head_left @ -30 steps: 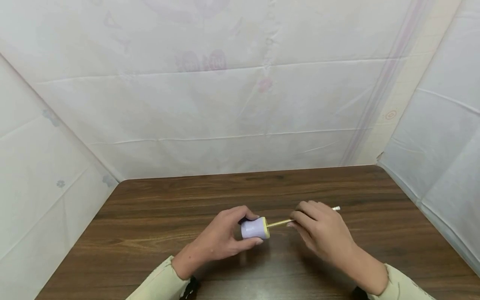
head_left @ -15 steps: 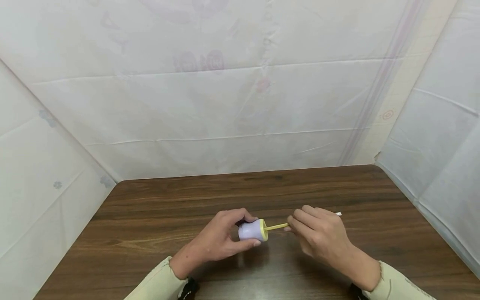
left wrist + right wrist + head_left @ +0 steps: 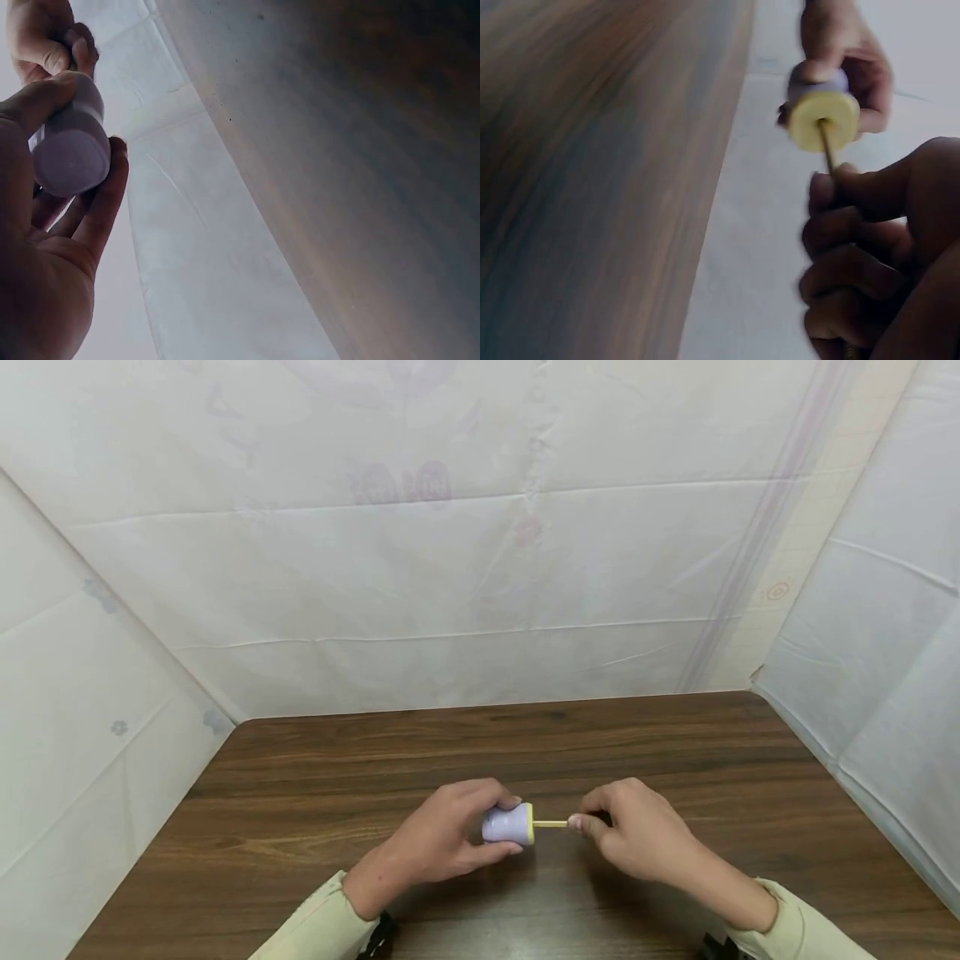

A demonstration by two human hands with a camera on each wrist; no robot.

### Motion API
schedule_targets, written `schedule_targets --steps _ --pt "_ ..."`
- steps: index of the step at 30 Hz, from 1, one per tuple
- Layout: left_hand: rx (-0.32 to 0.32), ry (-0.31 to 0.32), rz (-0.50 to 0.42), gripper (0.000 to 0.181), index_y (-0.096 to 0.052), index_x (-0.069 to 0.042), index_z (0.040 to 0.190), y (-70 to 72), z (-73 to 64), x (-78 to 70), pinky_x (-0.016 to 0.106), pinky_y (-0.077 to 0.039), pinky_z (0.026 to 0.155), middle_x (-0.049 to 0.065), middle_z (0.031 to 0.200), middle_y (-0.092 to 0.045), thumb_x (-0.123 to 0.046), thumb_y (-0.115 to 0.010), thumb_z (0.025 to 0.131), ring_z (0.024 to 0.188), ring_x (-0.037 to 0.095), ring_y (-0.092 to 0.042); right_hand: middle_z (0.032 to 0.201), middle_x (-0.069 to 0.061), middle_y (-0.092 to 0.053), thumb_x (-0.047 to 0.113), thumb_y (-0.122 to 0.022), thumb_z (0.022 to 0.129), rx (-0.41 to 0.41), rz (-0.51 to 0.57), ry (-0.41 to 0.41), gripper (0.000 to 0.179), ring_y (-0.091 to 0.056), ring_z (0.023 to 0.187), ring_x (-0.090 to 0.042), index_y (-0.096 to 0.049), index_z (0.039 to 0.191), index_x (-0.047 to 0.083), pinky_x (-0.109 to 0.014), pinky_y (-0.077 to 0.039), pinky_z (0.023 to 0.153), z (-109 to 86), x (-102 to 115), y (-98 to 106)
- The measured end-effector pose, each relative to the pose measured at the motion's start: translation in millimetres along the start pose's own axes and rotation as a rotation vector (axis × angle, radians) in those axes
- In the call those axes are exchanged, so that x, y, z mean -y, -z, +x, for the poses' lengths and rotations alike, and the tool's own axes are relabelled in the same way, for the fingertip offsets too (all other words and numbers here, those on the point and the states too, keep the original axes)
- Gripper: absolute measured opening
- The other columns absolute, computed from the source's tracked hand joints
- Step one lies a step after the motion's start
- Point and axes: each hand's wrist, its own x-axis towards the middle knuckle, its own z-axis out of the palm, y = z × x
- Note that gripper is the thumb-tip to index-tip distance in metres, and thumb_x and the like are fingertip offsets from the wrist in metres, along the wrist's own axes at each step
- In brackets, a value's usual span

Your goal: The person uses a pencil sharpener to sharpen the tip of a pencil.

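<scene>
A small lilac pencil sharpener [image 3: 507,825] with a yellow front face lies sideways between the thumb and fingers of my left hand [image 3: 431,835]. From the hole in that face [image 3: 808,126] a thin yellow pencil [image 3: 551,823] sticks out to the right. My right hand [image 3: 645,831] pinches the pencil between thumb and forefinger a short way from the sharpener; the rest of its length is hidden by the hand in the head view. In the left wrist view the sharpener's rounded, plain back end [image 3: 71,161] faces the camera.
Both hands are over a dark brown wood-grain table [image 3: 337,760]. Pale printed cloth [image 3: 450,568] hangs behind it and on both sides. Light green sleeves [image 3: 318,922] cover the forearms, with something black at each wrist.
My right hand has rolled over around the pencil, its thumb and forefinger now at the pinch. The pencil's white end has gone from view. My left hand and the sharpener stay nearly still.
</scene>
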Motion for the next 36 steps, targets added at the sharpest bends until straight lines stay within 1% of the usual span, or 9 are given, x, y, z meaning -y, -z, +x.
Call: schedule_targets --steps 4,7,9,14,19,23,29,32,36 --pt "-0.004 -0.038 0.05 0.036 -0.066 -0.014 0.116 -0.3 1.2 -0.4 0.021 -0.055 0.086 -0.005 0.114 -0.07 -0.028 -0.088 0.091 0.102 0.004 -0.064 0.057 0.01 -0.048 0.024 -0.068 0.105 0.227 0.277 -0.141 0.033 -0.033 0.05 -0.005 -0.075 0.076 0.009 -0.024 -0.029 0.047 6.6 -4.3 8.6" --pt "-0.011 -0.052 0.064 0.036 -0.066 -0.014 0.114 -0.7 2.2 -0.7 0.021 -0.055 0.087 -0.005 0.113 -0.069 -0.027 -0.09 0.089 0.102 0.004 -0.064 0.057 0.006 -0.049 0.023 -0.065 0.106 0.305 0.385 -0.183 0.038 -0.031 0.051 -0.007 -0.071 0.073 0.006 -0.025 -0.026 0.048 9.9 -8.2 10.4" --pt "-0.013 -0.052 0.068 0.036 -0.066 -0.014 0.113 -0.9 2.6 -0.6 0.02 -0.055 0.087 -0.006 0.112 -0.069 -0.026 -0.09 0.088 0.102 0.004 -0.064 0.057 0.007 -0.048 0.024 -0.065 0.106 0.327 0.401 -0.165 0.037 -0.029 0.051 -0.006 -0.072 0.074 0.006 -0.024 -0.026 0.048 10.6 -10.1 10.0" --pt "-0.008 -0.024 0.06 0.036 -0.065 -0.015 0.112 0.3 2.6 0.7 0.019 -0.054 0.086 -0.007 0.112 -0.07 -0.026 -0.09 0.088 0.101 0.003 -0.064 0.063 0.011 -0.053 0.031 -0.077 0.099 0.301 0.287 -0.058 0.025 -0.042 0.054 -0.004 -0.074 0.081 0.013 -0.023 -0.035 0.049 10.5 -13.1 9.9" --pt "-0.015 0.017 0.026 0.036 -0.065 -0.017 0.112 3.7 1.4 1.5 0.02 -0.055 0.083 -0.008 0.111 -0.07 -0.027 -0.09 0.089 0.097 0.002 -0.064 0.079 0.013 -0.063 0.022 -0.085 0.092 0.132 0.156 0.034 0.016 -0.058 0.071 -0.006 -0.069 0.088 0.023 -0.027 -0.049 0.063 10.1 -12.9 9.0" --pt "-0.012 0.061 -0.023 0.035 -0.064 -0.018 0.113 5.4 0.6 1.8 0.021 -0.056 0.081 -0.009 0.112 -0.069 -0.029 -0.088 0.09 0.096 0.003 -0.064 0.08 0.017 -0.059 0.014 -0.088 0.087 -0.037 0.054 0.151 0.026 -0.055 0.07 -0.002 -0.066 0.082 0.027 -0.025 -0.049 0.062 10.8 -10.6 3.9" --pt "-0.025 0.097 -0.061 0.035 -0.062 -0.017 0.113 4.7 0.2 4.4 0.023 -0.057 0.079 -0.008 0.112 -0.069 -0.031 -0.086 0.092 0.094 0.003 -0.064 0.081 0.016 -0.054 0.018 -0.095 0.08 -0.311 -0.188 0.299 0.027 -0.049 0.066 0.001 -0.068 0.083 0.024 -0.022 -0.046 0.057 11.0 -8.7 -5.8" --pt "-0.051 0.11 -0.073 0.034 -0.061 -0.017 0.111 4.4 0.2 5.0 0.026 -0.058 0.077 -0.005 0.114 -0.07 -0.029 -0.086 0.092 0.093 0.004 -0.065 0.085 0.009 -0.058 0.031 -0.087 0.09 -0.469 -0.292 0.377 0.022 -0.053 0.072 -0.007 -0.071 0.088 0.017 -0.03 -0.049 0.065 11.9 -12.2 -12.3" --pt "-0.087 0.125 -0.108 0.036 -0.06 -0.017 0.112 5.0 1.3 4.2 0.028 -0.059 0.074 -0.002 0.117 -0.073 -0.027 -0.088 0.091 0.091 0.005 -0.066 0.086 0.0 -0.06 0.051 -0.063 0.105 -0.658 -0.376 0.451 0.044 -0.055 0.079 -0.024 -0.07 0.091 0.01 -0.045 -0.043 0.077 15.8 -16.0 -17.7"
